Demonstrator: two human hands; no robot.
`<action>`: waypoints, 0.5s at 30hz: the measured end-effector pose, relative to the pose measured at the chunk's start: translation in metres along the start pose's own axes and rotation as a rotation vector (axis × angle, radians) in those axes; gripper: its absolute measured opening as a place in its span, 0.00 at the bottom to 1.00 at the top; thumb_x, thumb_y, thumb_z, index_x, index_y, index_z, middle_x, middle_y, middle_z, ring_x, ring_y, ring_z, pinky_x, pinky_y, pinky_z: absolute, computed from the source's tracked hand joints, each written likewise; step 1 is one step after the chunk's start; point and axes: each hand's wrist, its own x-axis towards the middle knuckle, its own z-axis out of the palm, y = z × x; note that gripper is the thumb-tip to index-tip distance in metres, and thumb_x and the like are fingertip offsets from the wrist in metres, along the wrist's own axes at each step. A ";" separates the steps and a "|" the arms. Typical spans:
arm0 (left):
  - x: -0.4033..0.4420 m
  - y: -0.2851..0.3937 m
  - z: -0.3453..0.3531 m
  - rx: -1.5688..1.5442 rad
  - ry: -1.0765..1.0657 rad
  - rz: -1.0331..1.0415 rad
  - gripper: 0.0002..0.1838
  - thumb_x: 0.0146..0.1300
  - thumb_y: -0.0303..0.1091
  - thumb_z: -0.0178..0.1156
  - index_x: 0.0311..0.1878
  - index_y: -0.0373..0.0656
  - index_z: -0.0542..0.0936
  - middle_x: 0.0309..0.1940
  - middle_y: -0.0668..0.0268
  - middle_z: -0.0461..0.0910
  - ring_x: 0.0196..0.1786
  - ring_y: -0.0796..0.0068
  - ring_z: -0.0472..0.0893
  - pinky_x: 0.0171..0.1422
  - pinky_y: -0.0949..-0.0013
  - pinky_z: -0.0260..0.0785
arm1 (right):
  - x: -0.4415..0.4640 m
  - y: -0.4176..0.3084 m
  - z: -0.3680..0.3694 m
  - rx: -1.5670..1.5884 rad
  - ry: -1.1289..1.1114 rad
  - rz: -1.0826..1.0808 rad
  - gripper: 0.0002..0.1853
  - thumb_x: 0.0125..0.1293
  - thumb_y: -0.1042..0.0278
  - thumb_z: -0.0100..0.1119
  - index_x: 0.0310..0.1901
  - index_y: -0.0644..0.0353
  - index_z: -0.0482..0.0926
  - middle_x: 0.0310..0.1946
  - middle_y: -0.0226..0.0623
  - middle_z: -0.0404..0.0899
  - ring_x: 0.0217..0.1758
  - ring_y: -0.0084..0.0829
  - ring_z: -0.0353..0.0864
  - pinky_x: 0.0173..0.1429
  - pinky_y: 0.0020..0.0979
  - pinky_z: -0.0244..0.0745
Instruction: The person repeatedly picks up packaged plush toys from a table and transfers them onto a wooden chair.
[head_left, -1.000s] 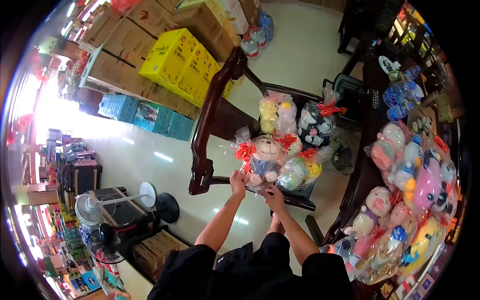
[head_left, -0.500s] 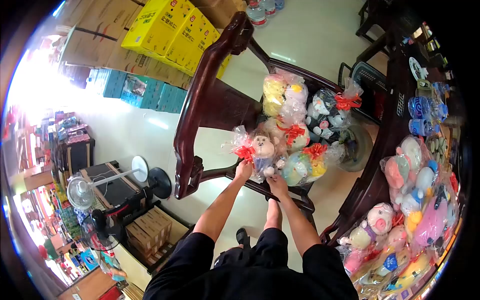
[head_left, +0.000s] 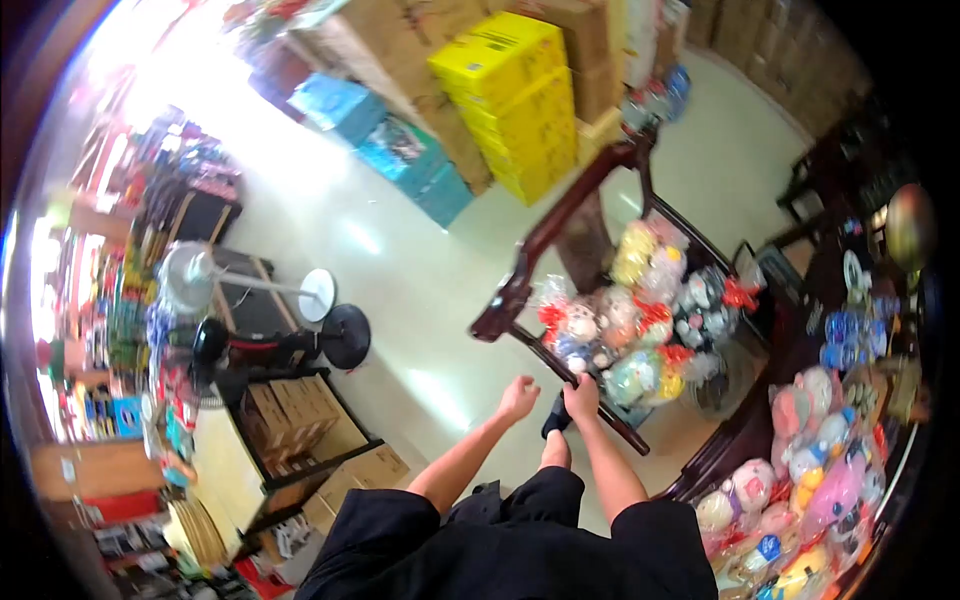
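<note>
A dark wooden armchair (head_left: 515, 283) holds several plush toys wrapped in clear plastic with red ribbons. My right hand (head_left: 580, 396) is closed around the chair's near armrest rail (head_left: 625, 433). Beside it to the left, my left hand (head_left: 518, 399) hangs over the floor, its fingers loosely curled and partly apart, holding nothing. Nearest to my hands on the seat is a wrapped monkey-like plush toy (head_left: 579, 325). Behind it lie a yellow plush toy (head_left: 634, 255), a black-and-white one (head_left: 700, 310) and a pale green one (head_left: 632, 377).
More wrapped plush toys (head_left: 835, 490) are heaped at the right. Yellow boxes (head_left: 520, 110) and blue boxes (head_left: 415, 170) stand at the back. On the left are a white fan (head_left: 188, 278), a black fan base (head_left: 346, 337) and an open cabinet with cardboard boxes (head_left: 290, 420).
The view has turned, so the chair appears farther right. My left hand has come away from the monkey-like toy; my right hand has gone from the toys to the armrest.
</note>
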 end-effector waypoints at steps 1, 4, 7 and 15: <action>-0.021 -0.016 -0.011 -0.008 -0.006 -0.022 0.21 0.57 0.42 0.57 0.48 0.36 0.79 0.47 0.47 0.79 0.53 0.53 0.78 0.58 0.60 0.69 | -0.012 -0.017 0.009 -0.002 0.029 -0.037 0.19 0.53 0.61 0.60 0.43 0.67 0.75 0.39 0.51 0.79 0.45 0.49 0.77 0.51 0.42 0.71; -0.084 -0.052 -0.057 -0.030 -0.137 -0.115 0.20 0.56 0.42 0.57 0.45 0.35 0.80 0.41 0.50 0.81 0.47 0.57 0.80 0.54 0.62 0.70 | -0.042 -0.052 0.048 -0.050 -0.052 -0.161 0.21 0.53 0.60 0.61 0.45 0.67 0.75 0.39 0.50 0.79 0.45 0.47 0.78 0.51 0.40 0.72; -0.140 -0.136 -0.086 -0.131 -0.144 -0.071 0.19 0.57 0.41 0.56 0.42 0.33 0.80 0.36 0.54 0.82 0.40 0.60 0.80 0.49 0.63 0.71 | -0.079 -0.086 0.097 -0.101 -0.336 -0.210 0.23 0.52 0.58 0.62 0.46 0.66 0.76 0.37 0.47 0.80 0.42 0.42 0.80 0.48 0.38 0.74; -0.353 -0.380 -0.142 -0.892 0.309 -0.420 0.16 0.62 0.41 0.55 0.47 0.41 0.77 0.34 0.67 0.77 0.35 0.77 0.75 0.36 0.72 0.70 | -0.278 -0.177 0.218 -0.159 -0.761 -0.428 0.25 0.54 0.59 0.63 0.49 0.67 0.75 0.37 0.40 0.81 0.36 0.29 0.81 0.39 0.31 0.77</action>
